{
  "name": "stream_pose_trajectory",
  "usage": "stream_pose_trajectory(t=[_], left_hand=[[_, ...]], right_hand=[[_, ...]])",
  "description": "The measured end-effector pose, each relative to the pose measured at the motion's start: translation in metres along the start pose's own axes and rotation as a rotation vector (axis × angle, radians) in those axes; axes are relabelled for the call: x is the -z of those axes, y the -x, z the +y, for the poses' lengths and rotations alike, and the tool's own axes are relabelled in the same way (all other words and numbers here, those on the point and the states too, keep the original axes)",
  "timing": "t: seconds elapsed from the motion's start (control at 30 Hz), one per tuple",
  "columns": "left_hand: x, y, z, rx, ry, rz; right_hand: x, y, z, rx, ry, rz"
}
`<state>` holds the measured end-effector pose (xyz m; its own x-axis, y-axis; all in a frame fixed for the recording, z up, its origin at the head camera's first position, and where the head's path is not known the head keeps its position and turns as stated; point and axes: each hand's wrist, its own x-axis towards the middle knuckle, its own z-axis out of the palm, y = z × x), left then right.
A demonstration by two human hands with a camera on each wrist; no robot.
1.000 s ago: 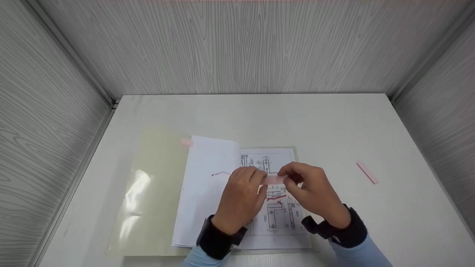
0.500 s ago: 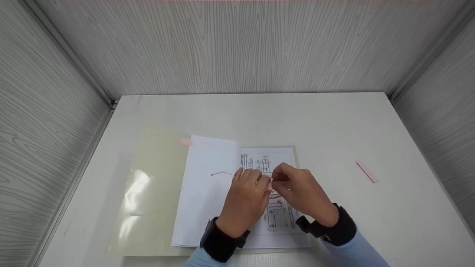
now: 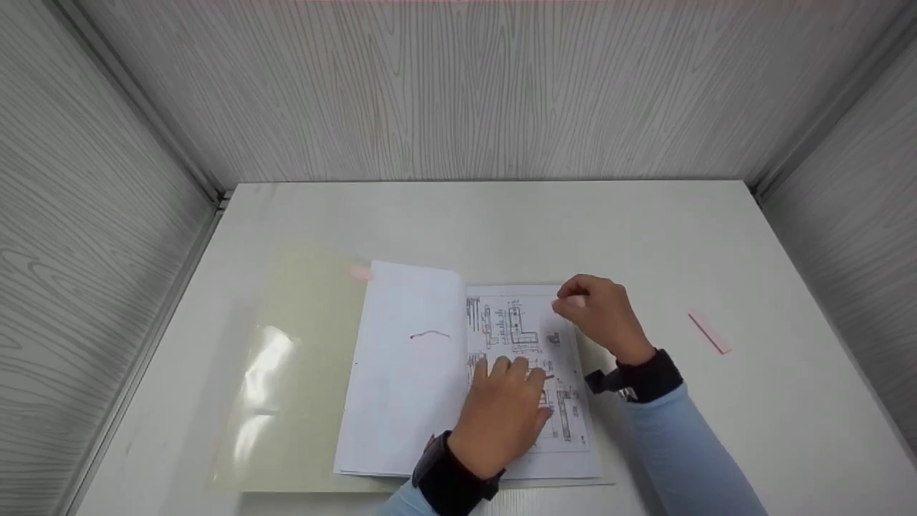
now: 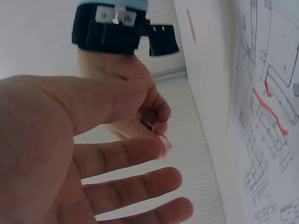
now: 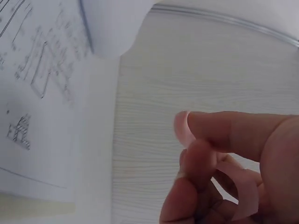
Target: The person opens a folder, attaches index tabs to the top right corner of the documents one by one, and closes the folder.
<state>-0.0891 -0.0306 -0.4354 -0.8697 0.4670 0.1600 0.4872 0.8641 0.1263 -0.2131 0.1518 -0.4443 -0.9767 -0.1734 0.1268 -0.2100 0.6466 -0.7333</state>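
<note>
A pink sticky strip (image 5: 245,189), bent into a curve, is pinched between the thumb and fingers of my right hand (image 3: 603,315). That hand is raised near the upper right corner of the drawing page (image 3: 562,459). My left hand (image 3: 500,419) is over the lower half of the same page, fingers spread and holding nothing. The left wrist view shows its fingers (image 4: 135,186) extended, with the page off to the side. Red pen strokes (image 4: 271,112) mark the technical drawings. Opposite lies a blank white page (image 3: 401,401) with a thin red line.
The booklet's pale green, shiny cover (image 3: 301,387) lies folded out to the left. A pink tab (image 3: 362,273) sticks out at the white page's top left corner. Another pink strip pad (image 3: 709,331) with a red edge lies on the white table (image 3: 774,401) at right.
My hands have moved apart. The left has let go of the pink strip and come down toward the near side; the right has gone up and to the right with the strip.
</note>
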Motion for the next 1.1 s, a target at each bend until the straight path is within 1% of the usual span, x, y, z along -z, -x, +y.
stream_pose_trajectory(t=[0.07, 0.13, 0.23, 0.3, 0.4, 0.5, 0.67, 0.77, 0.87, 1.0, 1.1], left_hand=[[-0.004, 0.001, 0.006, -0.007, 0.006, -0.088], [-0.008, 0.002, 0.011, -0.021, 0.015, -0.143], [-0.013, 0.003, 0.017, -0.047, 0.03, -0.179], [-0.016, 0.003, 0.019, -0.062, 0.03, -0.188], [-0.021, 0.003, 0.022, -0.071, 0.023, -0.208], [-0.026, 0.002, 0.023, -0.07, 0.034, -0.242], [-0.031, 0.002, 0.024, -0.061, 0.075, -0.312], [-0.034, 0.001, 0.024, -0.047, 0.109, -0.342], [-0.035, -0.001, 0.024, -0.036, 0.131, -0.354], [-0.035, -0.001, 0.024, -0.039, 0.122, -0.351], [-0.035, -0.002, 0.023, -0.037, 0.116, -0.357]], right_hand=[[-0.006, -0.012, 0.01, -0.083, -0.007, -0.039], [-0.012, -0.023, 0.019, -0.159, -0.03, -0.085], [-0.019, -0.035, 0.031, -0.241, -0.084, -0.148], [-0.022, -0.041, 0.036, -0.273, -0.112, -0.174], [-0.023, -0.047, 0.04, -0.275, -0.102, -0.184], [-0.024, -0.053, 0.041, -0.265, -0.06, -0.184], [-0.027, -0.06, 0.044, -0.28, 0.016, -0.215], [-0.029, -0.062, 0.045, -0.296, 0.042, -0.235], [-0.03, -0.063, 0.047, -0.294, 0.056, -0.252], [-0.031, -0.064, 0.05, -0.29, 0.066, -0.256], [-0.032, -0.066, 0.051, -0.271, 0.092, -0.255]])
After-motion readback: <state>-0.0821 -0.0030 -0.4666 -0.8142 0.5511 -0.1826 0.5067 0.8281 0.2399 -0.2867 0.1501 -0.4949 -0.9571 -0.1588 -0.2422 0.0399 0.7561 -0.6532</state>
